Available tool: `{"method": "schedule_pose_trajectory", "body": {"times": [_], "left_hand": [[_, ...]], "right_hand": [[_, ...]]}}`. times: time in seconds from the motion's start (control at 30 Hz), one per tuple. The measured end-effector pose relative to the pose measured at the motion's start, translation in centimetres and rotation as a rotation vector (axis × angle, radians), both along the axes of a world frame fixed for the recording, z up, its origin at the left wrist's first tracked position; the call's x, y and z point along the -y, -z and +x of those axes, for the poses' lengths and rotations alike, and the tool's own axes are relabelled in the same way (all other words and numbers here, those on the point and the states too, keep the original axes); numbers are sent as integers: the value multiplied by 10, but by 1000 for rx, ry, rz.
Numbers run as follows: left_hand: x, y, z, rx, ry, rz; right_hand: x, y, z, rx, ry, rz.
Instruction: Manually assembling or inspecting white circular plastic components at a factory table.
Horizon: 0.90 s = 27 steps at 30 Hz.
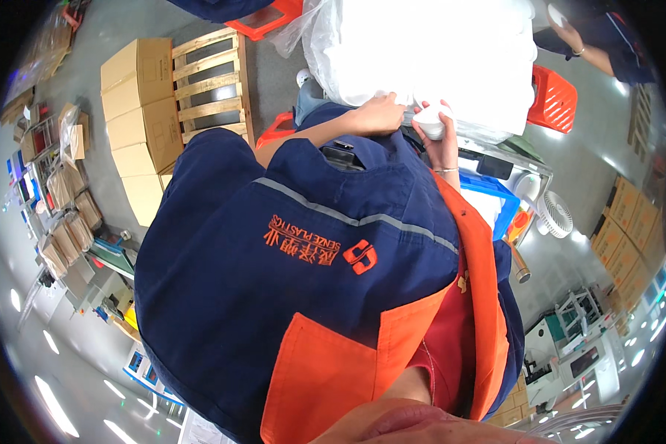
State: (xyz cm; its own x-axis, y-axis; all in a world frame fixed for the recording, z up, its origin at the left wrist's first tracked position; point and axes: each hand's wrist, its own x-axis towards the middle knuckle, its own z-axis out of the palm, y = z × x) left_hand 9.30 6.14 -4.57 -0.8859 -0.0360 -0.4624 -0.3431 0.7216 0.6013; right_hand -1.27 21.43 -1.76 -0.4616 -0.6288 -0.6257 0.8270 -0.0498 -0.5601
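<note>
My right hand (pixel 444 146) is wrapped round a small white rounded piece (pixel 430 124), cup-like in shape, just at the near edge of a bright white work surface (pixel 429 44). To its left, my left hand (pixel 381 115) is closed with the fingers together by the same edge. Glare and white material hide what, if anything, those fingers pinch. Clear plastic film (pixel 307 33) drapes over the left side of the surface. White items on the surface are too overexposed to tell apart.
A co-worker's hand (pixel 567 35) holds a white piece at the far right. Red stools (pixel 552 98) stand by the table. A blue crate (pixel 507 203) and white fan (pixel 554 214) are to my right. Cartons (pixel 137 103) and a wooden pallet (pixel 209 87) lie left.
</note>
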Motion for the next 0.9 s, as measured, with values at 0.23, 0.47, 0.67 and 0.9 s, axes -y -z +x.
{"method": "schedule_pose_trajectory", "body": {"times": [0.23,0.47,0.67,0.9], "left_hand": [[-10,-5,-15,254,-157,98],[-36,10,-21,246,-367,106],[-37,8,-27,85,-582,141],[-18,13,-4,-159,-373,79]], "right_hand": [[2,1,1,5,-1,2],[0,3,0,29,42,-10],[0,1,-7,-1,98,-32],[-6,3,-3,22,131,-20]]}}
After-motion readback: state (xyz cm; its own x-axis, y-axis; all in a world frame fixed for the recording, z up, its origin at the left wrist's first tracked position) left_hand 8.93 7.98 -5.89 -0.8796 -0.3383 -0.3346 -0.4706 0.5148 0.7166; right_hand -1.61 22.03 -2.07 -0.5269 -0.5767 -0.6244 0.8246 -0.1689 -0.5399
